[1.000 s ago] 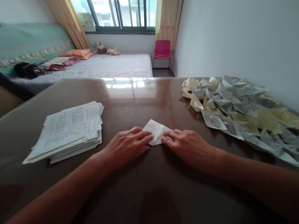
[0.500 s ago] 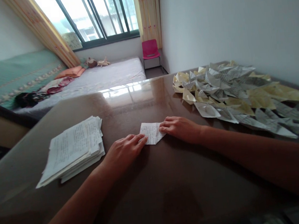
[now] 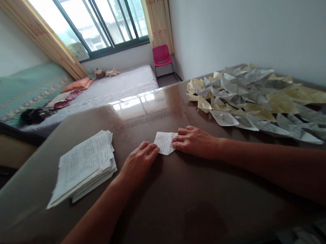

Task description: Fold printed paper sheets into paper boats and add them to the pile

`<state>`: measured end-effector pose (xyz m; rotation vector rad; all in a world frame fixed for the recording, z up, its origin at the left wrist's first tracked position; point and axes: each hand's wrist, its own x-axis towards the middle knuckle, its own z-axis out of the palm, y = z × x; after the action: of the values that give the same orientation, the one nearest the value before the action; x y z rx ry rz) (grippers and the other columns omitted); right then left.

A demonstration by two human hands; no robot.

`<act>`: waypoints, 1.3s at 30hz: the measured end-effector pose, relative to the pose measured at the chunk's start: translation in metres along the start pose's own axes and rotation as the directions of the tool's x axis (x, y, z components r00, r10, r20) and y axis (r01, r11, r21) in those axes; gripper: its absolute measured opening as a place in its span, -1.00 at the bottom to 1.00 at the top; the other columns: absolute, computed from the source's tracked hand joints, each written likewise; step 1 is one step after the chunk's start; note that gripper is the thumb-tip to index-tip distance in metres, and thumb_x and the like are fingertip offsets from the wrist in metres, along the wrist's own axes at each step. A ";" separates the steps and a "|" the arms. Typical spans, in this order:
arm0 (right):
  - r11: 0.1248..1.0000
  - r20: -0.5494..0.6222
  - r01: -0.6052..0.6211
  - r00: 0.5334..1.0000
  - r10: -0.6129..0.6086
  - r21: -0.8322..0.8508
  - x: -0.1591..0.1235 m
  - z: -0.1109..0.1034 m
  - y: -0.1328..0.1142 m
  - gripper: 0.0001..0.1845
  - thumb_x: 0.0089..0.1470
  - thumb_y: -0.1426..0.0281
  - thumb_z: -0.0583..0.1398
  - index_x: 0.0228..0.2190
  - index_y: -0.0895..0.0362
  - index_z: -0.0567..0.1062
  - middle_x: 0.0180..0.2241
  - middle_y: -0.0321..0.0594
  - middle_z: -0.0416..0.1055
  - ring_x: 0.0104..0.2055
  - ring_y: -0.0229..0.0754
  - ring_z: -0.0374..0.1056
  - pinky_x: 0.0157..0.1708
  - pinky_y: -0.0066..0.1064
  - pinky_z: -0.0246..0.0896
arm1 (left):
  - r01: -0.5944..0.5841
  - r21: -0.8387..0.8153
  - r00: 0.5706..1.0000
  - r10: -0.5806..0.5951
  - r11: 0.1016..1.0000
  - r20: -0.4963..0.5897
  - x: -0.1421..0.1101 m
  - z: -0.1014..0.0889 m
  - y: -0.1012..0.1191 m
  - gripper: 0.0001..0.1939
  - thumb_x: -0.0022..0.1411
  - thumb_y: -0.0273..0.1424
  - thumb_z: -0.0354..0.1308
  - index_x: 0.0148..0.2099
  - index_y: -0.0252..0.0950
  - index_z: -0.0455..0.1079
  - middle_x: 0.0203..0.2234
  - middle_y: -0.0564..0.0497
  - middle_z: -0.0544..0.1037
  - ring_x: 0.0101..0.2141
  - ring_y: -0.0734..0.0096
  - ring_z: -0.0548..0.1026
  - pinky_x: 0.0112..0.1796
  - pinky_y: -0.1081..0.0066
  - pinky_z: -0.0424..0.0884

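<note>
Folded paper [image 3: 164, 142], white and covered in lines of writing, lies on the glossy brown table [image 3: 158, 201] between the person's 2 hands, just ahead of the fingertips of each. The left hand [image 3: 141, 155] holds its left edge, with the fingers close together, slightly bent, and their tips on the paper; the thumb is hard to make out. The right hand [image 3: 194, 142] holds the opposite edge, its fingers curled and bunched over the paper so that they hide part of that side. How firmly either hand presses, I cannot tell.

To the left of the left hand, apart from it, lies 1 uneven stack of written sheets [image 3: 84, 167]. Beyond the right hand and farther right, many boat-like folded papers [image 3: 254, 96], white and yellowish, crowd together. Past the table stand 1 bed [image 3: 133, 81] and 1 pink chair [image 3: 162, 57].
</note>
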<state>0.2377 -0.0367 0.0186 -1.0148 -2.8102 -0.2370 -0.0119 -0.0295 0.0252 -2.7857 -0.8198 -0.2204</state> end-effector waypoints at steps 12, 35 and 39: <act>0.929 -0.010 0.060 0.998 -0.061 0.366 0.000 0.001 0.012 -0.74 0.23 0.45 0.05 -0.20 0.12 0.54 -0.20 -0.17 0.48 -0.16 -0.20 0.27 -0.12 -0.37 0.14 | 0.004 -0.279 0.999 0.007 0.960 0.039 0.000 -0.001 0.027 -0.75 0.33 -0.33 0.00 -0.03 -0.10 0.44 -0.18 0.03 0.53 -0.17 0.35 0.43 -0.24 0.39 0.41; 0.821 0.024 -0.246 0.962 0.273 0.516 0.004 0.015 -0.009 -0.85 0.09 0.31 0.19 -0.30 0.13 0.42 -0.31 -0.26 0.42 -0.33 -0.27 0.27 -0.36 -0.45 -0.01 | 0.529 -0.500 0.841 -0.503 0.685 0.201 0.014 0.021 0.020 -0.73 0.25 -0.22 0.06 -0.03 -0.18 0.31 -0.42 0.15 0.51 -0.50 0.50 0.42 -0.43 0.49 0.25; 0.823 0.037 -0.248 0.963 0.267 0.510 0.004 0.015 -0.008 -0.84 0.11 0.30 0.19 -0.29 0.12 0.43 -0.29 -0.26 0.42 -0.31 -0.25 0.29 -0.33 -0.44 0.01 | 0.501 -0.495 0.857 -0.488 0.710 0.167 0.014 0.023 0.019 -0.76 0.26 -0.24 0.06 -0.06 -0.18 0.32 -0.41 0.14 0.50 -0.45 0.47 0.43 -0.39 0.48 0.26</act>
<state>0.2276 -0.0373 0.0038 -1.2063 -2.4417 0.4960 0.0119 -0.0322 0.0030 -2.9660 -1.7522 -0.5844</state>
